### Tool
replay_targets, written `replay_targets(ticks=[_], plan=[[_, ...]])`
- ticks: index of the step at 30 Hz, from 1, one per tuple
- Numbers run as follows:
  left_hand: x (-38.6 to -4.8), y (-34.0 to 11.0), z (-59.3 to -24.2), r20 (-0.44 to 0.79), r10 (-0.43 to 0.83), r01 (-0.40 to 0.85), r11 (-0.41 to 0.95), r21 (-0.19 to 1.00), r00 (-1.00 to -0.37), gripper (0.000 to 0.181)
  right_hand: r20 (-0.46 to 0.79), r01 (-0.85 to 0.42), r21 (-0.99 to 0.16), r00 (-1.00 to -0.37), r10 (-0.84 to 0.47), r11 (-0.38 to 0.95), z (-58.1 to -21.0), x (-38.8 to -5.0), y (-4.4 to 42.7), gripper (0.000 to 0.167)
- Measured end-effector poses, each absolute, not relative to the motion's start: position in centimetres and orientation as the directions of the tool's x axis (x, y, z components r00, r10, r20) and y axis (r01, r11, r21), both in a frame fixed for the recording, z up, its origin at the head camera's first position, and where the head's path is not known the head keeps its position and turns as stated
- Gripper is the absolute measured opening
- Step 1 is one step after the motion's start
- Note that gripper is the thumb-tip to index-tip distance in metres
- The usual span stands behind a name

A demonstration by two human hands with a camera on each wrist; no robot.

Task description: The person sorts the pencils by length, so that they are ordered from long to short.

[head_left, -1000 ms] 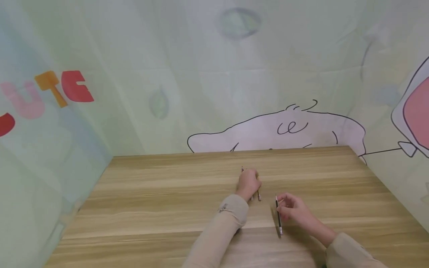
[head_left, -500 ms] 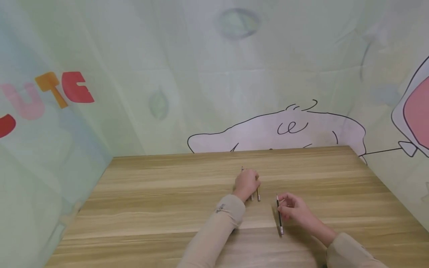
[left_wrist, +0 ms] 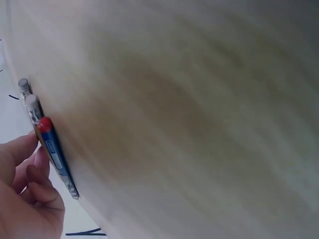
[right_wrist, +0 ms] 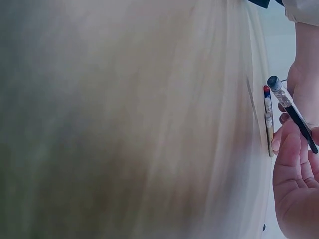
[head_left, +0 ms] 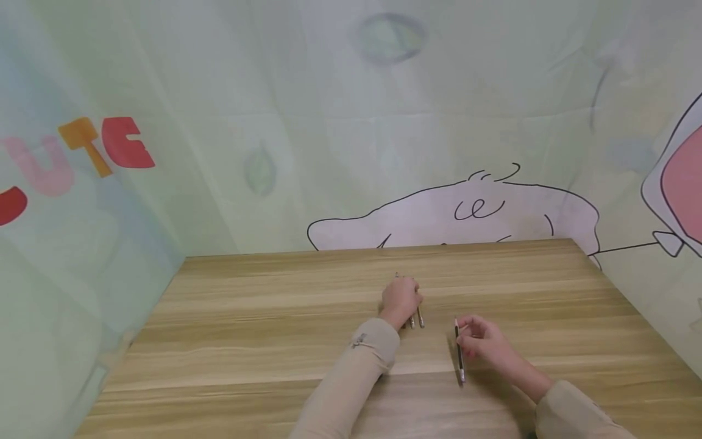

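Note:
My left hand reaches over a small row of writing tools and holds a yellowish pencil at the row's right side between thumb and fingers. Beside it lies another eraser-tipped pencil, mostly hidden under the hand. The left wrist view adds a blue pen or pencil with a red end, lying next to the two eraser ends. My right hand pinches a black pencil near its upper part, eraser end toward me. The right wrist view shows this pencil's silver ferrule and dark eraser.
The wood-grain table stretches around both hands. Behind it hangs a printed cloth backdrop with a cartoon outline, which meets the table's far edge. More cloth closes off the left and right sides.
My left hand has shifted slightly left, and the yellowish pencil has moved left, closer to the pencil beside it. My right hand and the black pencil have drifted very slightly right.

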State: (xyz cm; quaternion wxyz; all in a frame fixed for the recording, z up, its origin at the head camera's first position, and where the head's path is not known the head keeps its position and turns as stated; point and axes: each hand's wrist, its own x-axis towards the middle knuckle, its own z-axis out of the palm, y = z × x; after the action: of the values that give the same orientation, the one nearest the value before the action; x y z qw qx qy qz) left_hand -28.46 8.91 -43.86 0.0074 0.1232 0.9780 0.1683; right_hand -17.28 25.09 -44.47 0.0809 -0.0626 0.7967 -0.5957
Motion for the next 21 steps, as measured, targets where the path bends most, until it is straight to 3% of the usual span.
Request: replay_targets(ticks=[9, 21], plan=[[-28.4, 8.8, -43.7, -0.022, 0.238, 0.215, 0.91, 0.354, -0.971, 0.023, -0.042, 0.003, -0.963, -0.99, -0.138, 0.268, -43.3, -18.4, 25.1, 0.034], [-28.5, 8.8, -43.6, -0.01, 0.25, 0.227, 0.898, 0.377, -0.968, 0.022, -0.077, 0.023, -0.934, -0.988, -0.135, 0.358, -41.1, -23.9, 24.1, 0.038]])
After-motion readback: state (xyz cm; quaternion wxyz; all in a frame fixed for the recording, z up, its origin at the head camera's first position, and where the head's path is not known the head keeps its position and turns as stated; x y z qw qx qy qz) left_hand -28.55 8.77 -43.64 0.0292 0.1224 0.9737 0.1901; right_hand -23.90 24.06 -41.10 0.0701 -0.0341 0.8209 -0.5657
